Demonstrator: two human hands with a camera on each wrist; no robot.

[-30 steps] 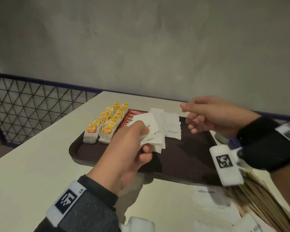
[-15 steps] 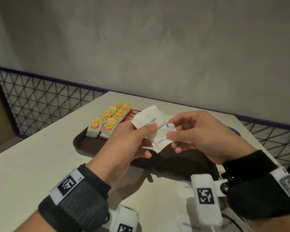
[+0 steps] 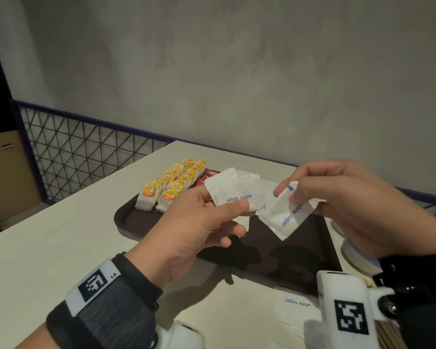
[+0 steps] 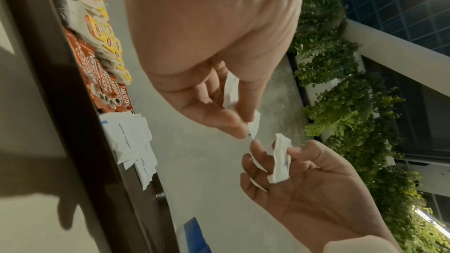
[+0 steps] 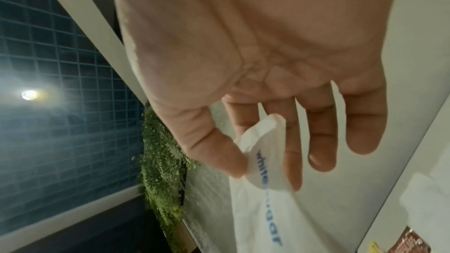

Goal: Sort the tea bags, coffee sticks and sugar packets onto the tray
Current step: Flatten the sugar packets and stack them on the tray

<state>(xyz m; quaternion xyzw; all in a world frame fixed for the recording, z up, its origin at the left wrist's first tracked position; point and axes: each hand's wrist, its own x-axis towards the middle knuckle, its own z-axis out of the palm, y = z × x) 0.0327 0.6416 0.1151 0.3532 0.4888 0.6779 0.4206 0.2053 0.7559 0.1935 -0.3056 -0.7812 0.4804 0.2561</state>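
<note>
My left hand (image 3: 212,217) holds a small stack of white sugar packets (image 3: 237,192) above the dark brown tray (image 3: 126,217), thumb pressed on the top one. My right hand (image 3: 337,197) pinches a single sugar packet (image 3: 290,212) between thumb and fingers, just right of the stack. The right wrist view shows that packet (image 5: 263,153) under the thumb. Yellow-tagged tea bags (image 3: 171,187) stand in rows at the tray's far left. Red coffee sticks (image 3: 207,176) lie beside them, with more sugar packets (image 4: 129,138) laid on the tray after them.
Loose sugar packets (image 3: 297,308) lie on the white table in front of the tray, near my right wrist. A white round object (image 3: 355,253) sits at the tray's right. A wire-mesh railing (image 3: 73,152) runs beyond the table's left edge.
My right hand has come in to the stack and drawn one sugar packet off it to the right. The left hand has kept hold of the stack and lifted a little.
</note>
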